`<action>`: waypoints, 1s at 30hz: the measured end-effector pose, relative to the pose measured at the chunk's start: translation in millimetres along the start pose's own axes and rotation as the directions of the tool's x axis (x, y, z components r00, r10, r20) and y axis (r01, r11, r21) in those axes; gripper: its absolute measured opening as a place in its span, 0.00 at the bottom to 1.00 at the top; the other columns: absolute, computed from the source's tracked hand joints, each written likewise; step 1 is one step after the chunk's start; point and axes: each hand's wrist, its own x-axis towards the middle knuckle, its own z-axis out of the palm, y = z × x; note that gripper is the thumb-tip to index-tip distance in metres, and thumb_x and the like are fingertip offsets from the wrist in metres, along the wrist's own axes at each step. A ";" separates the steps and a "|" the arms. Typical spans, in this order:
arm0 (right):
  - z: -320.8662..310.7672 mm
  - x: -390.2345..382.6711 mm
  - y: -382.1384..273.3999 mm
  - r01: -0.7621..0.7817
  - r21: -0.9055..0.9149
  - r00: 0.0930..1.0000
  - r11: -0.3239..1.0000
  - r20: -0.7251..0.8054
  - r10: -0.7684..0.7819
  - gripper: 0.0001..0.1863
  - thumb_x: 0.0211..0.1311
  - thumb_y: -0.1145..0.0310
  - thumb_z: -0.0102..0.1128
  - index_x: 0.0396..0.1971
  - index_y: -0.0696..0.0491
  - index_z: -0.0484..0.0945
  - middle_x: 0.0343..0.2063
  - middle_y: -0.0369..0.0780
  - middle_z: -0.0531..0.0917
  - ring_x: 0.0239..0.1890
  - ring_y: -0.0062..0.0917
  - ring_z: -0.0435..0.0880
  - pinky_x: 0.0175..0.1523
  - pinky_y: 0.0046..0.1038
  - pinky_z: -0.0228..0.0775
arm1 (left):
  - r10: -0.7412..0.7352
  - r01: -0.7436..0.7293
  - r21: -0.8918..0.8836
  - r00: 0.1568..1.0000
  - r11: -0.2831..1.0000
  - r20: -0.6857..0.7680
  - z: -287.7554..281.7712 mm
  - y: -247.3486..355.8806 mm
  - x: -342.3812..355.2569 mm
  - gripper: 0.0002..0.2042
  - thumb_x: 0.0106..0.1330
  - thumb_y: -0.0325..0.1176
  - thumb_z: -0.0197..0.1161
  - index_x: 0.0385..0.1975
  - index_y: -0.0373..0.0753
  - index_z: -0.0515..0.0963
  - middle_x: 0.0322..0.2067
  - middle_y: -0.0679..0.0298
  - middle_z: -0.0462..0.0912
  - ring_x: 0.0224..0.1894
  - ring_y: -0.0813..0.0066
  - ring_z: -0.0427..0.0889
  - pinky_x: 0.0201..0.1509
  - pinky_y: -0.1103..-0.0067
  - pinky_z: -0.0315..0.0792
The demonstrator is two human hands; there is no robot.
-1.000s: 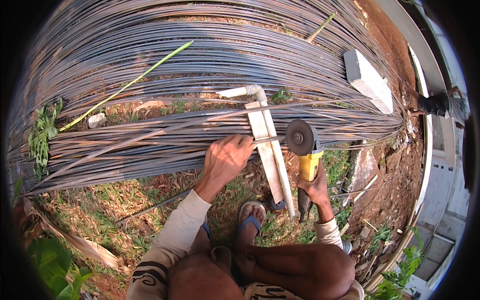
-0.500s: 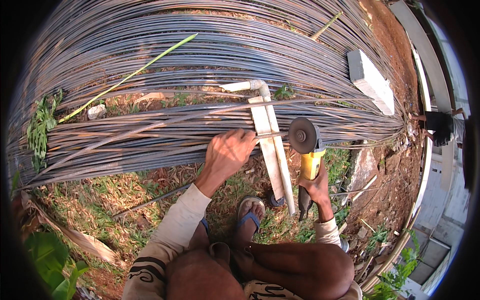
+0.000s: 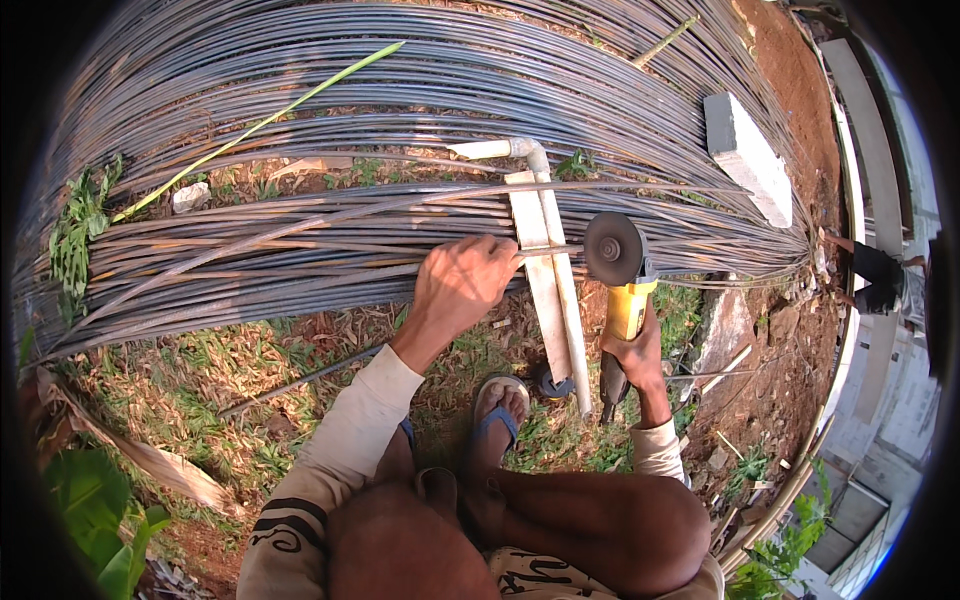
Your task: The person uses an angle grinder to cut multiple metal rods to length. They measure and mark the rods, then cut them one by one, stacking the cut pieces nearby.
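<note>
My left hand (image 3: 465,282) is closed around a steel rebar (image 3: 550,250) whose free end points right, across a pale board and a PVC pipe. In my right hand (image 3: 637,352) is a yellow and black angle grinder (image 3: 627,310), gripped by its body with its disc facing up at me. The dark round disc (image 3: 615,250) sits at the rebar's end; whether they touch I cannot tell. Under the rebar lie the pale board (image 3: 528,208) and the white PVC pipe (image 3: 562,300), which has an elbow at its far end.
Long rebars (image 3: 380,90) spread over the ground ahead. A white block (image 3: 748,160) rests on them at the right, and a green stalk (image 3: 270,125) at the left. My sandalled foot (image 3: 498,415) stands on dry leaves. Another person (image 3: 880,275) is at the far right edge.
The scene has shifted slightly upward in the view. Both hands, the rebar and the grinder keep nearly the same places relative to each other.
</note>
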 end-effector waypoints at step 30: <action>1.3 11.7 12.7 0.030 0.102 0.999 0.994 0.037 -0.034 0.49 0.51 0.53 0.86 0.69 0.59 0.70 0.54 0.39 0.84 0.54 0.26 0.82 0.62 0.32 0.74 | 0.074 -0.073 0.014 0.987 0.997 -0.141 12.5 -5.9 -6.3 0.08 0.74 0.40 0.66 0.38 0.43 0.81 0.28 0.66 0.83 0.28 0.64 0.87 0.28 0.67 0.79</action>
